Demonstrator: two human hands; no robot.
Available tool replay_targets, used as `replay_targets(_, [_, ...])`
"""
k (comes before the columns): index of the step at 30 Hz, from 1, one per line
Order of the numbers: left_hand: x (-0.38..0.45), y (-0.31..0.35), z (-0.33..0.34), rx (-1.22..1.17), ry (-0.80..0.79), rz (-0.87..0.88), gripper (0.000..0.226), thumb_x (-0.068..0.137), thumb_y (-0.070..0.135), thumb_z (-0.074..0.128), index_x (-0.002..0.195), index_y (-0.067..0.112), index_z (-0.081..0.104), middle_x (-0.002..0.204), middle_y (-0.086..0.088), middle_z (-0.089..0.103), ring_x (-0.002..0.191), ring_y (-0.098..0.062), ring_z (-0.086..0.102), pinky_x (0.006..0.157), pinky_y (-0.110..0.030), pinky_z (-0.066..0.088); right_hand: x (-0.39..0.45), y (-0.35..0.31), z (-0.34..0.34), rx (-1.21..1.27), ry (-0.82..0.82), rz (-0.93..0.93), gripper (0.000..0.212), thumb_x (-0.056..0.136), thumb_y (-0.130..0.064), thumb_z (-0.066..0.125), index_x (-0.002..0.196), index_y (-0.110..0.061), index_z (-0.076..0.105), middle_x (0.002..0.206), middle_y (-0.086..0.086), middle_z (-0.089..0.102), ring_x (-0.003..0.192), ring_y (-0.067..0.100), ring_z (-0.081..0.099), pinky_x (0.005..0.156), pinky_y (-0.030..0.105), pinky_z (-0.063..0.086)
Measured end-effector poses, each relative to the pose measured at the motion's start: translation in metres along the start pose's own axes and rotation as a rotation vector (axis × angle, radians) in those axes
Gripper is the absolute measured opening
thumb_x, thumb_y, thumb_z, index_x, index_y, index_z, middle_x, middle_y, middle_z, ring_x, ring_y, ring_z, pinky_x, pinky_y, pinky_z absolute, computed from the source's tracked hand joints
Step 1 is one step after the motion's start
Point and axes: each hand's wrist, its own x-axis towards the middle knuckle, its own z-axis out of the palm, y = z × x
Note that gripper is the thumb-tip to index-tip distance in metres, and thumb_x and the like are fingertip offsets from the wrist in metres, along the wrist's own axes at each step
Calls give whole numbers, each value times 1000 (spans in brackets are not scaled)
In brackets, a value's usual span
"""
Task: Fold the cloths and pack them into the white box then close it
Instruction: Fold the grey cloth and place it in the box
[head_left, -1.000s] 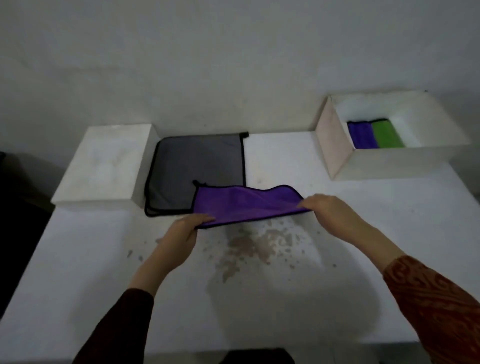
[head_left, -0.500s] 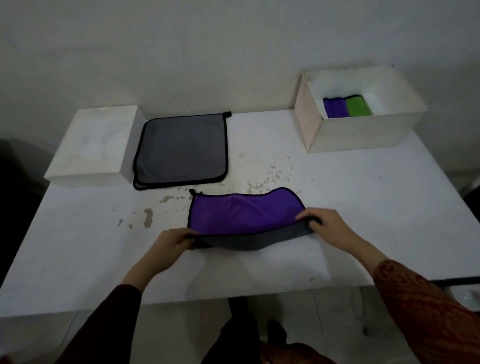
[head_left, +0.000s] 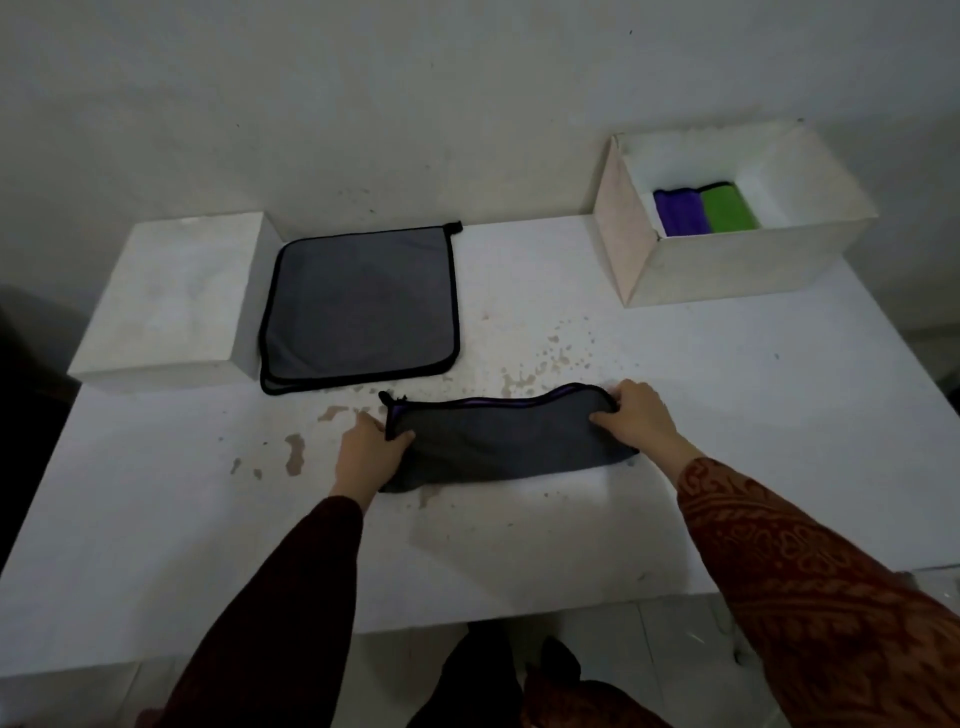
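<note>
The purple-and-grey microfibre cloth (head_left: 498, 441), purple side up 0.5 s ago, now lies folded in half, grey outward, on the white desk (head_left: 727, 415). Left hand (head_left: 366, 452) and right hand (head_left: 636, 415) fingers pinch its ends. 1 fold done; the open white box (head_left: 727, 265) waits.

Count of cloths: four in total, being one folded cloth (head_left: 509, 447) grey side out with a purple edge showing, one grey cloth (head_left: 361, 306) lying flat (its doubled black edge may hide a second beneath; cannot tell), and two folded cloths inside the box, one purple (head_left: 678, 210) and one green (head_left: 730, 208). Boxes and lids: one open white box (head_left: 727, 265) and one white lid (head_left: 171, 296), both standing on one white table (head_left: 727, 415). Hands: two, the left hand (head_left: 366, 452) and the right hand (head_left: 636, 415), with two sleeves.
</note>
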Motion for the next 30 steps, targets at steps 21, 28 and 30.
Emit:
replay_targets(21, [-21, -40, 3, -423, -48, 71, 16, 88, 5, 49, 90, 14, 62, 93, -12, 64, 91, -32, 61, 66, -27, 44, -77, -133, 16, 1038, -506, 39, 41, 91, 0, 51, 131, -10, 47, 113, 12, 57, 100, 24, 57, 71, 41, 56])
replay_targets(28, [-24, -26, 9, -339, -31, 44, 33, 88, 36, 57, 63, 13, 54, 60, -2, 52, 63, -19, 50, 54, -27, 34, -93, -160, 72, 638, -412, -129, 34, 92, -8, 52, 125, -12, 55, 111, 12, 64, 97, 21, 63, 89, 36, 53])
replay_targets(30, [-26, -27, 10, -269, -33, 84, 22, 88, 27, 58, 73, 10, 57, 62, 1, 53, 68, -20, 52, 53, -25, 34, -89, -136, 74, 498, 22, -144, 25, 87, -11, 58, 112, -10, 60, 98, 7, 62, 88, 18, 59, 85, 38, 52])
